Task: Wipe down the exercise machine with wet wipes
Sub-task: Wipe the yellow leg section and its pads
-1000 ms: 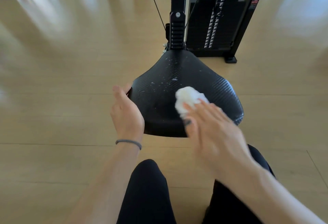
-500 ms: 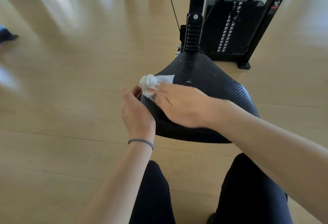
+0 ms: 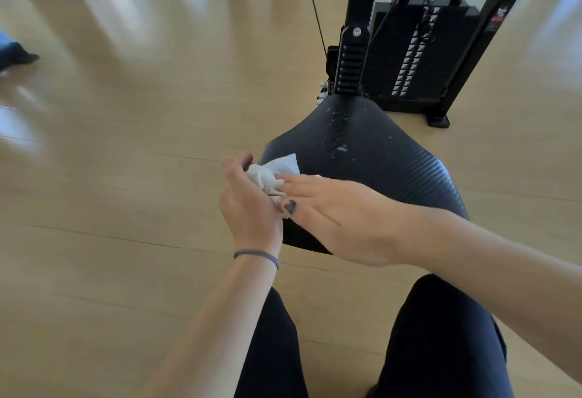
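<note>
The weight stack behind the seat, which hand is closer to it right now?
Right. The right hand lies across the seat with the wipe, on the weight stack's side. The left hand sits at the seat's left edge, farther away.
</note>
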Demonstrator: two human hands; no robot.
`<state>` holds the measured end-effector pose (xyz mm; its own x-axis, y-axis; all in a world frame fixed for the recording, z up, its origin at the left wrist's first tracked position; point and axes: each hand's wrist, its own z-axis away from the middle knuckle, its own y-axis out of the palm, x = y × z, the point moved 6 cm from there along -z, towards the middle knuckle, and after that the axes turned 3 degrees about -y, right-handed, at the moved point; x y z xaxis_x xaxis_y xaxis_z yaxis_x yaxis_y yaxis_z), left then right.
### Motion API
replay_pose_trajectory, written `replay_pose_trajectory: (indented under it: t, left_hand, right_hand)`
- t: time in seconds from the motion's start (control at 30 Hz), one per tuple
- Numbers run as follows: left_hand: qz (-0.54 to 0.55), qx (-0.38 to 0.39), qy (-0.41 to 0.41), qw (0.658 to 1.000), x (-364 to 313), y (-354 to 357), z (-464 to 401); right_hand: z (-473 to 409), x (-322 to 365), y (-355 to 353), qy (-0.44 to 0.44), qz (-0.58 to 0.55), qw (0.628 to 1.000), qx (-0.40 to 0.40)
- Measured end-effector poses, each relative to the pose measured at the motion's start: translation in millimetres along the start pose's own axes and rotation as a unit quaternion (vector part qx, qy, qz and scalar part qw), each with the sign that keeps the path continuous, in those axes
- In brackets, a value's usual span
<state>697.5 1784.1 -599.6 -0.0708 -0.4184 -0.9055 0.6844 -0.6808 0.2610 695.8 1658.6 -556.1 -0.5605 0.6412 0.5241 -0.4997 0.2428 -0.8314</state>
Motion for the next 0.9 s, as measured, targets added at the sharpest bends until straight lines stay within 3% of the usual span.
replay_pose_trajectory:
  t: [0.17, 0.3, 0.37, 0.43, 0.53, 0.6, 0.73, 0.8, 0.9]
  left_hand:
    - [-0.024, -0.012, 0.024, 0.999, -1.4, -0.4, 0.9]
    - [-0.064, -0.016, 0.03, 0.997, 0.5, -2.3, 2.5]
    - [-0.094, -0.015, 0.049, 0.994, 0.3, -3.5, 0.9]
    - [-0.112, -0.012, 0.08, 0.99, -0.9, -3.3, -0.6]
    - [-0.146, -0.01, 0.154, 0.977, -3.1, -1.2, -1.8]
    - [-0.181, 0.002, 0.211, 0.961, -5.2, 1.8, -0.6]
    - [-0.252, 0.023, 0.281, 0.926, -11.8, 6.9, 5.1]
    - [-0.261, 0.031, 0.286, 0.922, -12.7, 7.1, 6.4]
    - [-0.226, 0.027, 0.215, 0.95, -10.3, 2.9, -2.2]
  right_hand:
    - [-22.1, -9.2, -7.4, 0.01, 0.06, 0.998, 0.007]
    - [-41.1, -71.8, -41.8, 0.155, 0.066, 0.985, -0.044]
    - [-22.0, -86.2, -51.2, 0.178, 0.061, 0.98, -0.059]
    - [6.2, -66.7, -40.7, 0.147, 0.018, 0.985, -0.085]
    - [49.1, -8.8, -2.1, 0.004, 0.031, 0.998, -0.062]
    - [67.6, 3.5, 8.1, 0.004, 0.036, 0.999, -0.04]
    - [55.9, -38.3, -20.7, 0.101, -0.001, 0.985, -0.138]
    - [45.0, -41.7, -24.3, 0.152, 0.014, 0.975, -0.161]
    - [39.2, 8.2, 16.7, 0.019, 0.099, 0.986, -0.134]
